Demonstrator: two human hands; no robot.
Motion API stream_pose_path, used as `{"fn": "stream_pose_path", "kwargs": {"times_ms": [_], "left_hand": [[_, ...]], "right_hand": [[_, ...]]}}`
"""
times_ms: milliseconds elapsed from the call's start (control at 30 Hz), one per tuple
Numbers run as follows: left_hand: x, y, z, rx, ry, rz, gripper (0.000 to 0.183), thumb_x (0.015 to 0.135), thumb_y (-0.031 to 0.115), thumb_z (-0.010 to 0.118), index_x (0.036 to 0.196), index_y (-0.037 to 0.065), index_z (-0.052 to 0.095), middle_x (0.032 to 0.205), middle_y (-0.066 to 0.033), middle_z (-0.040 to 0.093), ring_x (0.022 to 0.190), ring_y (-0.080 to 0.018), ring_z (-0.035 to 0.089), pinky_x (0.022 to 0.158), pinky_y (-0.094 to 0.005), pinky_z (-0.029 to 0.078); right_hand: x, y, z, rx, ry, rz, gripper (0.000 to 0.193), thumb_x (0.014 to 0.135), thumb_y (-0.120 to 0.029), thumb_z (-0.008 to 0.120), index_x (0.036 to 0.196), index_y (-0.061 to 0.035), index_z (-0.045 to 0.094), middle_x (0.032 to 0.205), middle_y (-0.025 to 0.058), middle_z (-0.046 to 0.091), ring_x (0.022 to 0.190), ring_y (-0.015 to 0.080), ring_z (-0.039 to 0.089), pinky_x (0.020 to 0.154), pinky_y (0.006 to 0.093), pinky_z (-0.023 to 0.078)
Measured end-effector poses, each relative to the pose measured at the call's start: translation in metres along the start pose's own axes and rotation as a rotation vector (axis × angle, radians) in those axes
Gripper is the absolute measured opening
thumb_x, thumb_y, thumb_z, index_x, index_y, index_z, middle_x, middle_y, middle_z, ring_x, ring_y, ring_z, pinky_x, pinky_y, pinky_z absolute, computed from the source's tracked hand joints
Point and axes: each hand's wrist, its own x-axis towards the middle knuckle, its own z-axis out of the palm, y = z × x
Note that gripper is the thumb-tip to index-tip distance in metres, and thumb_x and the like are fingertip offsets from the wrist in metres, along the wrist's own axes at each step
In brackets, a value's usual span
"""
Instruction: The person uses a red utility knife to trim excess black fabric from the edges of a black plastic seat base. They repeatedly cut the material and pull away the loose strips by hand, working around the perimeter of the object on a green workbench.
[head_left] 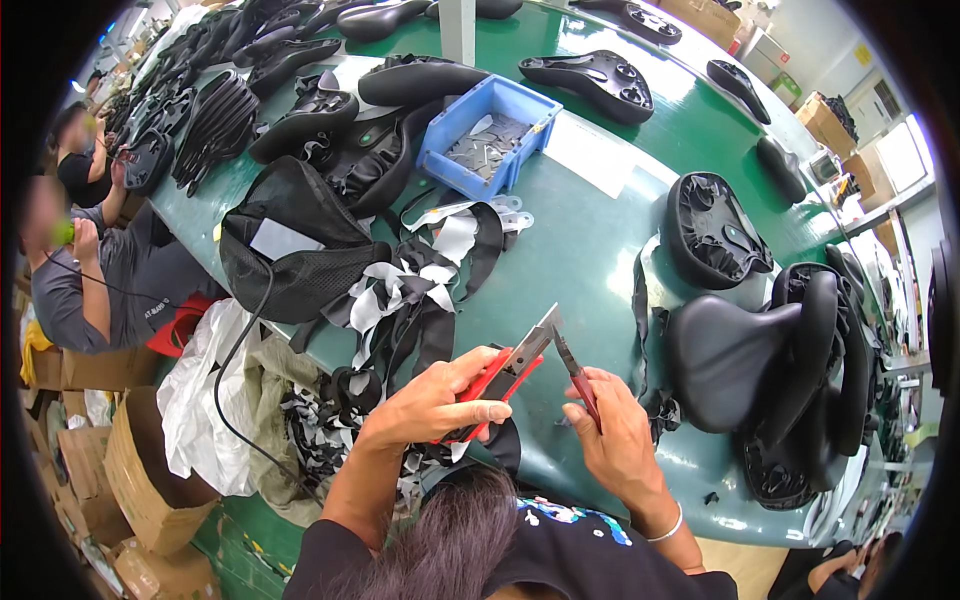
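My left hand (425, 402) is closed around a red and black snap-off utility knife (513, 372), its silver blade pointing up and away from me. In my right hand (618, 432) are red-handled pliers (572, 365) with a narrow dark metal head. The pliers' tip meets or nearly meets the end of the blade; whether it grips the blade I cannot tell. Both tools are above the green table (590, 290). Left of the knife lies a heap of black and white trimmed strips (415, 295).
A blue bin (455, 165) of small grey pieces stands beyond the strips, beside a black bag (290, 240). Black bicycle saddles (725, 345) are stacked at right, with more along the far side. Cardboard boxes (150, 460) and a person (110, 265) are at left.
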Motion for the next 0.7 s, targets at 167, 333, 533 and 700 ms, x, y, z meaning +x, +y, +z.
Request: {"fn": "stream_pose_path", "kwargs": {"times_ms": [167,333,533,700], "left_hand": [[0.001,-0.001,-0.001,-0.028,-0.012,0.004,0.058,0.085,0.027,0.069,0.133,0.004,0.046,0.074,-0.0036,0.063,0.060,-0.0098,0.060,0.054,-0.0248,0.045],[0.001,-0.005,-0.005,-0.070,-0.051,-0.021,0.056,0.087,0.024,0.068,0.134,0.002,0.044,0.075,-0.0042,0.063,0.060,-0.0101,0.060,0.054,-0.0246,0.046],[0.002,-0.016,-0.018,-0.447,0.004,0.055,0.051,0.090,0.013,0.064,0.135,0.002,0.043,0.080,-0.0039,0.059,0.063,-0.0102,0.057,0.055,-0.0247,0.049],[0.013,-0.007,-0.013,-0.324,-0.045,-0.007,0.050,0.090,0.021,0.065,0.132,0.004,0.044,0.080,-0.0038,0.059,0.062,-0.0101,0.058,0.057,-0.0240,0.048]], "right_hand": [[0.002,-0.002,0.002,-0.024,0.004,0.007,0.022,0.084,-0.009,0.066,0.094,0.0040,0.052,0.089,0.0187,0.056,0.071,0.0352,0.056,0.059,0.0398,0.046],[0.000,-0.001,0.000,0.216,-0.208,0.238,0.021,0.093,-0.018,0.059,0.094,0.0016,0.050,0.079,0.0118,0.051,0.062,0.0242,0.049,0.056,0.0333,0.042],[0.026,-0.002,0.003,1.249,-0.257,0.654,0.026,0.097,-0.030,0.051,0.095,-0.0039,0.051,0.069,-0.0001,0.050,0.061,0.0081,0.046,0.056,0.0241,0.039],[0.161,0.039,0.009,0.128,-0.061,0.036,0.031,0.095,-0.032,0.054,0.086,-0.0026,0.048,0.069,0.0144,0.054,0.063,0.0342,0.052,0.058,0.0395,0.041]]}}
